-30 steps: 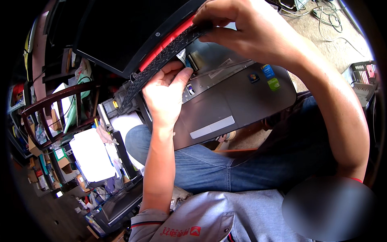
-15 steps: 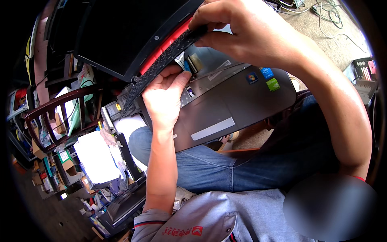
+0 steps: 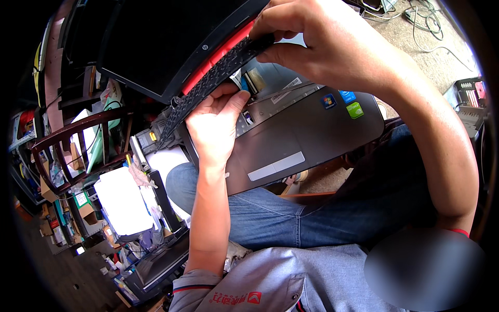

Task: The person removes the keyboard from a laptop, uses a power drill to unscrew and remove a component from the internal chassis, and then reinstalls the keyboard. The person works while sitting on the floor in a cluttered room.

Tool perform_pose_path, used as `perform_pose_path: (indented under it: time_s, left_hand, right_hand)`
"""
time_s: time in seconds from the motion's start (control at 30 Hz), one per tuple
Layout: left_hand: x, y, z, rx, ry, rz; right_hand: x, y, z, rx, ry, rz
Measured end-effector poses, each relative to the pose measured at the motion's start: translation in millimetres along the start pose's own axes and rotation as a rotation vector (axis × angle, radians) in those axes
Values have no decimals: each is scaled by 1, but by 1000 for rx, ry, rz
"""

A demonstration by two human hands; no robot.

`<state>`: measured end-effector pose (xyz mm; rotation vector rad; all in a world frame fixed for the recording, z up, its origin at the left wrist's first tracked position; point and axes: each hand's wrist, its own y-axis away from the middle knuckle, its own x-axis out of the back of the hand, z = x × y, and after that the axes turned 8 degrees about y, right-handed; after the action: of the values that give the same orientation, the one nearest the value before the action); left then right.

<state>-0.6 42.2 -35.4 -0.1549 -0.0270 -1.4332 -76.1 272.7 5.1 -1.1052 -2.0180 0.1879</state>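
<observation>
An opened laptop rests across my lap, its black palm rest (image 3: 312, 138) towards me and its dark screen (image 3: 156, 47) at the far left. The black keyboard (image 3: 221, 67) is lifted out of its bed and stands tilted up on edge. My right hand (image 3: 306, 39) is closed on the keyboard's right end, thumb on the near side. Beneath the raised keyboard, my left hand (image 3: 218, 117) has its fingers curled and thumb pressed in, beside a small white-and-blue strip (image 3: 238, 79). What sits in its fingertips is hidden. The bare metal bed (image 3: 273, 91) shows beside that hand.
A dark wooden chair (image 3: 78, 148) stands at the left, near a stack of white paper (image 3: 122, 203) and cluttered shelves. Loose cables (image 3: 426, 26) lie on the floor at the far right, with a grey crate (image 3: 470, 99) close by.
The laptop and both hands have shifted very slightly to the right in view. Both hands keep the same hold.
</observation>
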Motion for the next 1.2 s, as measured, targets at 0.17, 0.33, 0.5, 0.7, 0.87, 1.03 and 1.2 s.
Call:
perform_pose_path:
  time_s: [0.17,0.33,0.5,0.7,0.87,1.03,1.2]
  left_hand:
    - [-2,-1,2,-6,-79,-24]
    - [-1,1,2,15,-62,-2]
    - [-3,4,6,21,-76,33]
    - [24,44,85,-37,-406,-418]
    - [47,-32,115,-223,-636,-540]
    - [41,-64,86,-143,-833,-688]
    - [60,-64,88,-118,-584,-637]
  right_hand:
    - [-4,-2,12,-9,-28,-35]
    - [9,-1,-6,35,-3,7]
    - [-5,-3,-5,73,28,108]
    - [-17,1,19,210,1,143]
    - [-15,0,12,182,85,109]
    - [-14,3,8,196,90,223]
    - [-19,-14,-6,81,-8,379]
